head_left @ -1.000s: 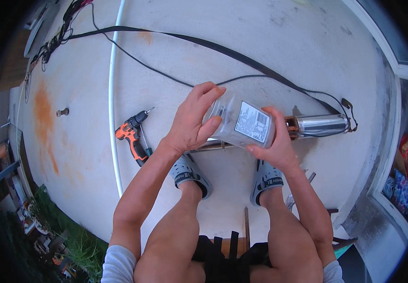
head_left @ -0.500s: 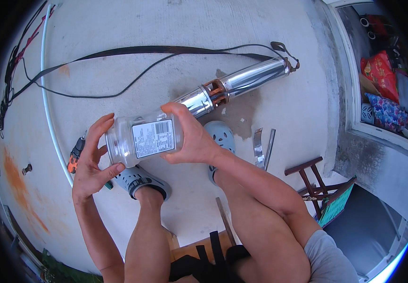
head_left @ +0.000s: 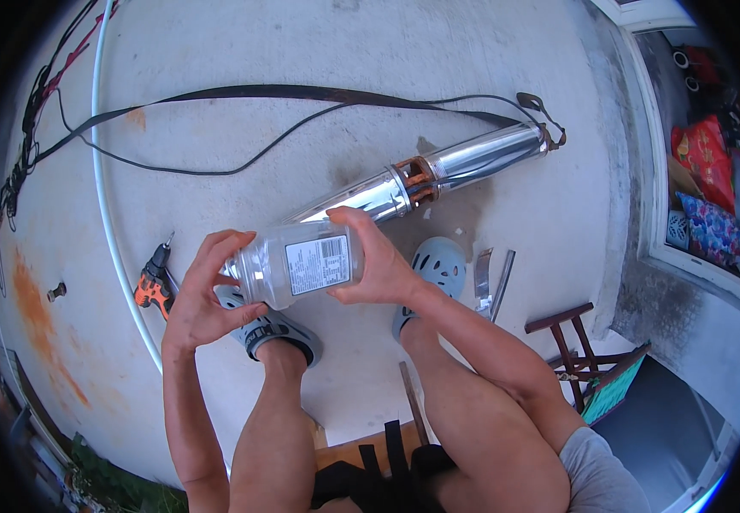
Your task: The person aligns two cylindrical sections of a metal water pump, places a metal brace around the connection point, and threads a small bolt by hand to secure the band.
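I hold a clear plastic jar with a white label (head_left: 316, 265) sideways above my clogs (head_left: 438, 265). My left hand (head_left: 203, 299) has its fingers and thumb around the jar's open left end. My right hand (head_left: 372, 265) grips the jar's right end, thumb and fingers on opposite sides. Just beyond the jar, a long shiny steel pump (head_left: 487, 156) with a rusty middle section lies diagonally on the concrete, partly behind the jar. An orange-and-black power drill (head_left: 153, 290) lies to the left of my left hand.
Black cables (head_left: 297, 92) and a white pipe (head_left: 103, 202) run across the floor (head_left: 361, 43). Metal strips (head_left: 500, 282) lie right of my clogs. A folding wooden stool (head_left: 579, 342) stands at lower right, beside a doorway holding bags (head_left: 701, 154). A small metal fitting (head_left: 55, 291) lies at left.
My view has swung toward the right since a second ago. Since half a second ago the jar and both hands have moved slightly right and down in view, still gripped between them.
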`<state>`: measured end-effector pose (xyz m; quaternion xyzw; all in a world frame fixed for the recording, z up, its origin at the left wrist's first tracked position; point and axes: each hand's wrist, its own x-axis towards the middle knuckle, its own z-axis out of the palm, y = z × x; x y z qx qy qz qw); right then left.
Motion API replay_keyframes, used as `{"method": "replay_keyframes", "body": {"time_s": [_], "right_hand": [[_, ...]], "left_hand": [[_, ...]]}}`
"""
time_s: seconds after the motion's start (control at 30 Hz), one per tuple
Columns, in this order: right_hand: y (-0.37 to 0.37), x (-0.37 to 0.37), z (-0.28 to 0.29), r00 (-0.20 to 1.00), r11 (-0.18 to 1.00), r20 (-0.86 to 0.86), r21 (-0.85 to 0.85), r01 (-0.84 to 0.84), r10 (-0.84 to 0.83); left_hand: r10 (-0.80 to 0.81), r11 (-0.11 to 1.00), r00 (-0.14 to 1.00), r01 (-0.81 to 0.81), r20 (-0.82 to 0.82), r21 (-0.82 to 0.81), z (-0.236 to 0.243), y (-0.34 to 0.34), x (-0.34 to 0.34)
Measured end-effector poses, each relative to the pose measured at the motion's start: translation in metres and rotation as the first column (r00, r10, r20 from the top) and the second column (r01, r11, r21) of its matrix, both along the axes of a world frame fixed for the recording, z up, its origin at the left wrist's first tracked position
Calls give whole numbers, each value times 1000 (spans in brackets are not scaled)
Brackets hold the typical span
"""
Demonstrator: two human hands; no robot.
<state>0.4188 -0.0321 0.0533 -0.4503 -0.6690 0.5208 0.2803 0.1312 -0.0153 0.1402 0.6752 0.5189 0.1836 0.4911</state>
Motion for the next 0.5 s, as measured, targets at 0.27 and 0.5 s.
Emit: {"method": "replay_keyframes", "body": {"time_s": [0.27,0.5], "right_hand": [[32,-13,-4,998,999,-55,33,10,-8],[58,-1,-20,985,989,116,94,116,-127]], "left_hand": [[448,837,892,-443,-66,-321,-10,27,-3],[441,844,884,-349,156,-407,-13,66,14]]}}
